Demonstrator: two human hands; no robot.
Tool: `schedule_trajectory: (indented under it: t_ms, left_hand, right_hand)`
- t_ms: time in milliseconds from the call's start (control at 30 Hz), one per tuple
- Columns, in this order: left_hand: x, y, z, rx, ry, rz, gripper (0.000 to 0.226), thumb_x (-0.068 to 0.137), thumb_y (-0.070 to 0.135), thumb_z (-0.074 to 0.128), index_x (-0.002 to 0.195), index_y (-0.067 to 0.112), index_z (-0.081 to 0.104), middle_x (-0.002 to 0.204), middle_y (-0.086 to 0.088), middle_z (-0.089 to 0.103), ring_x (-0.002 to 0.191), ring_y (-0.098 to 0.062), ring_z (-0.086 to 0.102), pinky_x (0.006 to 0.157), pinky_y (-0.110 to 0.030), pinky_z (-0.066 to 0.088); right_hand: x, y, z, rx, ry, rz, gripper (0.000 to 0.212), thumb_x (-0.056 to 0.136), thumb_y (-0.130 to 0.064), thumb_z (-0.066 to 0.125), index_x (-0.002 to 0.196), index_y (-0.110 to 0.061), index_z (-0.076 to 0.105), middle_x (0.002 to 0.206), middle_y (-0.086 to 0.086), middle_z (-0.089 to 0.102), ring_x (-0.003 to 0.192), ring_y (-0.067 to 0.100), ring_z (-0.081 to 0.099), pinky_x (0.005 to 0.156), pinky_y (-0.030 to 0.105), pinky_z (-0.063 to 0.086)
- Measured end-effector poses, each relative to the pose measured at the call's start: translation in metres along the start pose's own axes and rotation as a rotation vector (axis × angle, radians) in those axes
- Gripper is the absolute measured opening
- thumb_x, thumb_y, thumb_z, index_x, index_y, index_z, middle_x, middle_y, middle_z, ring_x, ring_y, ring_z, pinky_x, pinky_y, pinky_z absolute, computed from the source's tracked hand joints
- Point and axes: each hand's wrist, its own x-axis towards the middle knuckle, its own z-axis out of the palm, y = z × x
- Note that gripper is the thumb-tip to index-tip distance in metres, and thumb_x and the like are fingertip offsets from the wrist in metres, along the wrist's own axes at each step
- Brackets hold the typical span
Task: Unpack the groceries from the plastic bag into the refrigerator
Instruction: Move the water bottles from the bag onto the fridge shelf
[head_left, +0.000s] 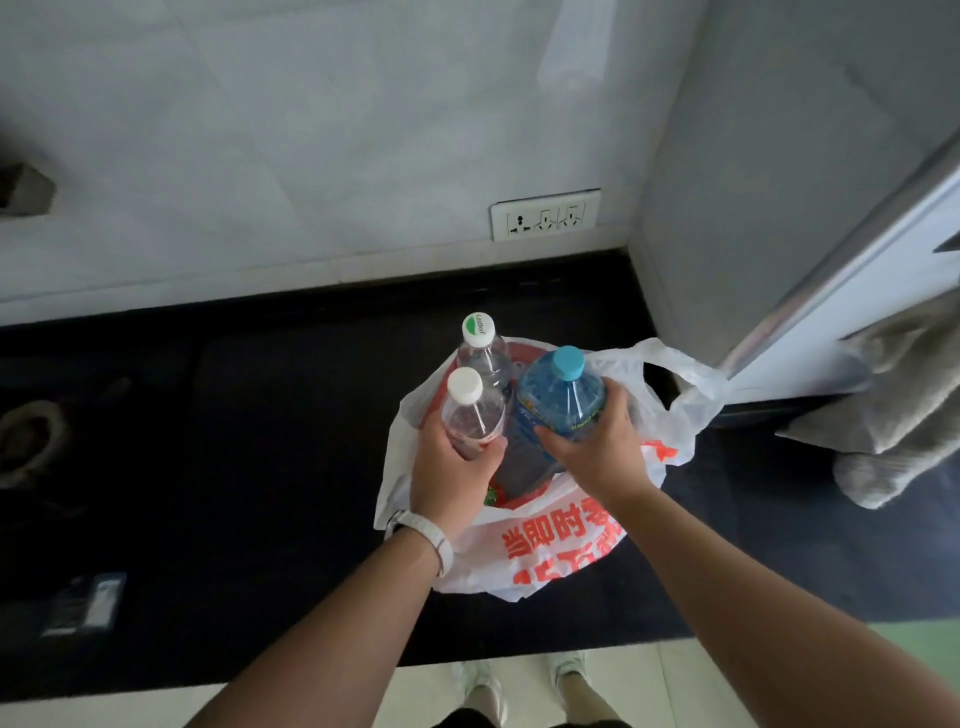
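A white plastic bag (550, 551) with red print stands open on the dark counter. Three bottles stand upright in it. My left hand (449, 467) grips a clear bottle with a plain white cap (470, 405). My right hand (597, 441) grips a larger blue bottle with a light blue cap (561, 389). Behind them stands a second clear bottle (485, 353) whose white cap carries a green mark; neither hand touches it. The refrigerator (779, 182) rises at the right, its door (852, 291) swung open toward me.
The black counter (260, 441) runs along a white tiled wall with a triple power socket (545, 214). A grey towel (904, 405) hangs at the right by the refrigerator door. A dark packet (85, 603) and a round object (26, 441) lie at the left.
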Motion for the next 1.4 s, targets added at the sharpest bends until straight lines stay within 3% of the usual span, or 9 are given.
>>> schedule_trajectory:
  t_ms: [133, 267, 367, 533, 733, 867, 1133, 1233, 1400]
  left_hand:
    - [-0.004, 0.000, 0.001, 0.005, 0.029, 0.014, 0.062, 0.079, 0.041, 0.079, 0.133, 0.037, 0.049, 0.122, 0.018, 0.066, 0.114, -0.003, 0.063, 0.094, -0.035, 0.057]
    - [-0.011, 0.008, -0.003, -0.017, 0.043, 0.037, 0.065, 0.080, 0.036, 0.081, 0.137, 0.035, 0.048, 0.122, 0.018, 0.066, 0.112, 0.002, 0.062, 0.092, -0.025, 0.056]
    - [-0.016, 0.017, -0.009, -0.039, 0.058, 0.053, 0.062, 0.081, 0.030, 0.082, 0.134, 0.033, 0.050, 0.119, 0.019, 0.067, 0.108, 0.006, 0.063, 0.088, -0.019, 0.053]
    - [-0.032, 0.037, -0.024, -0.049, 0.093, 0.080, 0.056, 0.081, 0.024, 0.081, 0.128, 0.035, 0.052, 0.114, 0.024, 0.062, 0.101, 0.022, 0.055, 0.075, -0.001, 0.047]
    - [-0.060, 0.052, -0.051, -0.133, 0.177, 0.056, 0.060, 0.079, 0.031, 0.082, 0.132, 0.037, 0.053, 0.123, 0.020, 0.062, 0.115, 0.001, 0.058, 0.097, -0.034, 0.051]
    - [-0.085, 0.057, -0.072, -0.195, 0.238, 0.048, 0.060, 0.077, 0.031, 0.083, 0.129, 0.040, 0.055, 0.125, 0.020, 0.063, 0.121, -0.003, 0.057, 0.104, -0.045, 0.049]
    - [-0.130, 0.046, -0.131, -0.230, 0.398, 0.050, 0.055, 0.076, 0.035, 0.081, 0.127, 0.036, 0.059, 0.118, 0.020, 0.068, 0.112, 0.002, 0.061, 0.104, -0.046, 0.049]
    - [-0.152, 0.029, -0.162, -0.262, 0.463, 0.050, 0.063, 0.067, 0.046, 0.080, 0.126, 0.035, 0.060, 0.118, 0.019, 0.069, 0.113, -0.003, 0.062, 0.104, -0.047, 0.049]
    - [-0.197, -0.018, -0.222, -0.313, 0.588, 0.018, 0.062, 0.064, 0.051, 0.078, 0.122, 0.034, 0.062, 0.112, 0.018, 0.072, 0.108, -0.005, 0.066, 0.101, -0.046, 0.051]
  right_hand:
    - [0.000, 0.003, 0.001, 0.010, 0.023, -0.030, 0.085, 0.071, -0.028, 0.087, 0.139, -0.018, 0.036, 0.134, -0.004, 0.048, 0.110, -0.012, 0.031, 0.065, -0.005, 0.038]
    - [0.002, 0.003, 0.000, 0.027, 0.015, -0.072, 0.084, 0.070, -0.030, 0.087, 0.137, -0.018, 0.037, 0.130, -0.005, 0.050, 0.113, -0.001, 0.042, 0.083, 0.011, 0.047]
    - [0.002, 0.001, -0.004, 0.024, 0.006, -0.117, 0.084, 0.070, -0.034, 0.086, 0.137, -0.018, 0.038, 0.131, -0.003, 0.052, 0.112, 0.001, 0.046, 0.078, 0.007, 0.044]
    - [-0.004, -0.007, -0.022, 0.030, -0.021, -0.217, 0.087, 0.068, -0.045, 0.084, 0.136, -0.021, 0.036, 0.128, -0.002, 0.057, 0.111, 0.011, 0.057, 0.087, 0.030, 0.055]
    - [-0.016, -0.034, -0.050, 0.086, -0.076, -0.335, 0.081, 0.067, -0.045, 0.085, 0.131, -0.027, 0.038, 0.123, -0.007, 0.059, 0.107, 0.009, 0.061, 0.084, 0.026, 0.056]
    - [-0.030, -0.056, -0.057, 0.132, -0.141, -0.416, 0.079, 0.068, -0.039, 0.087, 0.129, -0.029, 0.038, 0.123, -0.008, 0.057, 0.108, 0.008, 0.061, 0.083, 0.025, 0.057]
    - [-0.073, -0.103, -0.026, 0.173, -0.321, -0.556, 0.073, 0.067, -0.033, 0.088, 0.117, -0.042, 0.036, 0.111, -0.024, 0.054, 0.107, -0.011, 0.055, 0.086, 0.013, 0.051]
    - [-0.095, -0.121, 0.001, 0.159, -0.415, -0.573, 0.072, 0.065, -0.041, 0.087, 0.120, -0.038, 0.040, 0.114, -0.018, 0.057, 0.107, 0.000, 0.060, 0.090, 0.029, 0.056]
    - [-0.147, -0.157, 0.057, 0.125, -0.518, -0.631, 0.070, 0.063, -0.041, 0.088, 0.112, -0.050, 0.039, 0.112, -0.016, 0.059, 0.103, 0.000, 0.062, 0.088, 0.031, 0.056]
